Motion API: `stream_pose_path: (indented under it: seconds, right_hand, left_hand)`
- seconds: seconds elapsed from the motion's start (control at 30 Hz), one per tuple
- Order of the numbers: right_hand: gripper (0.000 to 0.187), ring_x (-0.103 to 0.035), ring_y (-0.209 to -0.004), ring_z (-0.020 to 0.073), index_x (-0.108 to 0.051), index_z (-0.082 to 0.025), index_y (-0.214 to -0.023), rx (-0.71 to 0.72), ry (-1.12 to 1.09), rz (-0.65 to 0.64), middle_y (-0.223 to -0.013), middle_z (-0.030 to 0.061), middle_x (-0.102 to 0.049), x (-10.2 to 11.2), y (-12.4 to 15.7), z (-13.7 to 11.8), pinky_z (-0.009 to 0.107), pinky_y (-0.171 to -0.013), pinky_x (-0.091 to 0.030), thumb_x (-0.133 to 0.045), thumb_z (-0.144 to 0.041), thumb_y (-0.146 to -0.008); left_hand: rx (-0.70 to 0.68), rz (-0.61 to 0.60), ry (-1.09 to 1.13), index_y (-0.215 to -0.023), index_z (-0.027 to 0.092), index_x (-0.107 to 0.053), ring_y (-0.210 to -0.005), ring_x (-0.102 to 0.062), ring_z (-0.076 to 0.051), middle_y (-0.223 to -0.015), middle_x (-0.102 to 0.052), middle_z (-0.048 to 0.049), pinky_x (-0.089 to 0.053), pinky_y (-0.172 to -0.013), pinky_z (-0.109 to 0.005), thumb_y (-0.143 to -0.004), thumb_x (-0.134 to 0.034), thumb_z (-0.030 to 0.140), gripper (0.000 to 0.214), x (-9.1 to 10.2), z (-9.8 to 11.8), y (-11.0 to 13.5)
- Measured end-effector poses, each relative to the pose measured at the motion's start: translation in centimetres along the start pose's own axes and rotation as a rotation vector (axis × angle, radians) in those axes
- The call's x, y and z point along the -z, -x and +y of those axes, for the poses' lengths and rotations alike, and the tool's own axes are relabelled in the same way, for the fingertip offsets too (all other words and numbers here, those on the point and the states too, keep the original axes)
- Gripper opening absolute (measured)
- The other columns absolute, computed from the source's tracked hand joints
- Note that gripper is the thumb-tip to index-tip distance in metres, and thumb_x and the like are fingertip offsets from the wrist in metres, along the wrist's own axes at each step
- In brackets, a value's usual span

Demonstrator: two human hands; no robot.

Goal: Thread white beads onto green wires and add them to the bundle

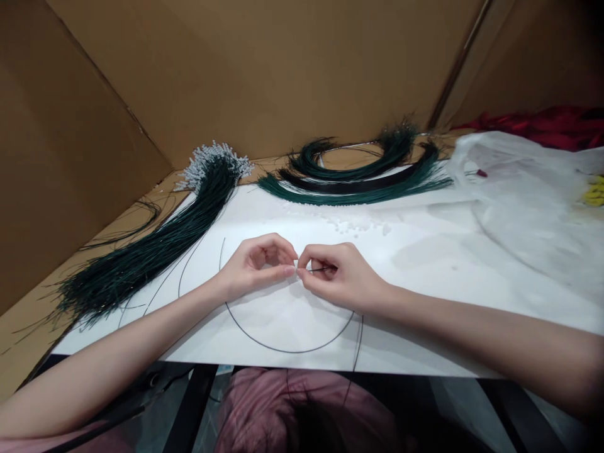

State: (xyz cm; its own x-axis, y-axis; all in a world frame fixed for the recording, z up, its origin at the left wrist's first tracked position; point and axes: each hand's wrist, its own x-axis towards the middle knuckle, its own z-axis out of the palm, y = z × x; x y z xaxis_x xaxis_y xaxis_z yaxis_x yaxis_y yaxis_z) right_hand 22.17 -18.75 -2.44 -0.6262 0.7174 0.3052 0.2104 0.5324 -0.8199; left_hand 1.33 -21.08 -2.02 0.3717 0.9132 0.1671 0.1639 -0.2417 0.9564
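Note:
My left hand (257, 263) and my right hand (337, 275) meet fingertip to fingertip over a white sheet (415, 251). Both pinch a thin dark wire (283, 349), which curves in a loop below the hands and back up to them. A short end of the wire shows between my right thumb and fingers. Whether a small bead sits at the pinch point I cannot tell.
A long bundle of dark green wires with white bead tips (155, 248) lies at the left. Curved bundles of green and black wires (358, 179) lie at the back. Small clear beads (358, 223) are scattered mid-sheet. A plastic bag (528, 195) lies right. Cardboard walls (264, 69) enclose the table.

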Motion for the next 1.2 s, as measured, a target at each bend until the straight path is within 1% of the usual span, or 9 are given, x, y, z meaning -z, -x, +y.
stream_pose_path:
  seconds: [0.13,0.3,0.57,0.77,1.0,1.2]
  right_hand:
    - [0.01,-0.033,-0.05,0.0059,-0.056,-0.016,-0.07,-0.019,-0.01,0.011,-0.053,-0.0069,-0.036,-0.03,0.03,-0.18,0.02,-0.049,-0.027,-0.056,-0.018,-0.079]
    - [0.012,-0.033,-0.05,0.0056,-0.053,-0.016,-0.07,0.006,0.001,0.004,-0.054,-0.0067,-0.038,0.07,0.07,-0.28,0.02,-0.05,-0.027,-0.054,-0.016,-0.082]
    - [0.009,-0.035,-0.052,0.0061,-0.057,-0.016,-0.075,0.009,0.034,-0.004,-0.057,-0.0055,-0.043,0.0,0.0,0.31,0.02,-0.051,-0.027,-0.054,-0.016,-0.084]
    - [0.01,-0.035,-0.052,0.0062,-0.057,-0.016,-0.076,0.038,0.041,-0.01,-0.058,-0.0051,-0.044,0.08,-0.07,0.34,0.02,-0.052,-0.028,-0.054,-0.018,-0.085]
    - [0.01,-0.037,-0.053,0.0073,-0.059,-0.017,-0.078,0.007,0.058,0.015,-0.059,-0.0043,-0.046,0.08,-0.12,0.39,0.021,-0.053,-0.029,-0.054,-0.02,-0.086]
    - [0.012,-0.04,-0.057,0.0091,-0.059,-0.017,-0.08,-0.014,0.041,0.016,-0.062,-0.0026,-0.049,0.07,-0.11,0.34,0.023,-0.056,-0.03,-0.052,-0.023,-0.088]
  left_hand:
    - [-0.001,0.01,-0.005,-0.092,0.015,-0.066,-0.074,-0.063,-0.01,-0.082,-0.067,-0.0021,-0.049,-0.069,-0.021,-0.079,-0.075,0.019,0.016,-0.04,-0.05,0.0]
    - [-0.008,0.016,-0.023,-0.094,0.016,-0.066,-0.077,-0.063,-0.01,-0.084,-0.067,-0.0018,-0.05,-0.073,-0.021,-0.079,-0.076,0.018,0.018,0.13,-0.35,-0.03]
    - [-0.006,0.022,0.007,-0.094,0.016,-0.066,-0.078,-0.064,-0.009,-0.085,-0.068,-0.0008,-0.051,-0.075,-0.02,-0.078,-0.077,0.016,0.02,-0.01,-0.27,-0.06]
    - [0.001,0.063,0.013,-0.092,0.014,-0.065,-0.076,-0.065,-0.009,-0.084,-0.068,-0.0013,-0.053,-0.074,-0.019,-0.077,-0.077,0.017,0.02,-0.3,-0.11,-0.02]
    - [0.031,0.117,0.039,-0.09,0.013,-0.064,-0.074,-0.069,-0.012,-0.082,-0.071,-0.0027,-0.057,-0.074,-0.023,-0.072,-0.081,0.019,0.025,-0.38,0.05,-0.19]
    - [0.029,0.124,0.071,-0.088,0.013,-0.064,-0.075,-0.071,-0.013,-0.082,-0.072,-0.0034,-0.058,-0.075,-0.024,-0.071,-0.082,0.018,0.026,-0.3,-0.18,-0.21]
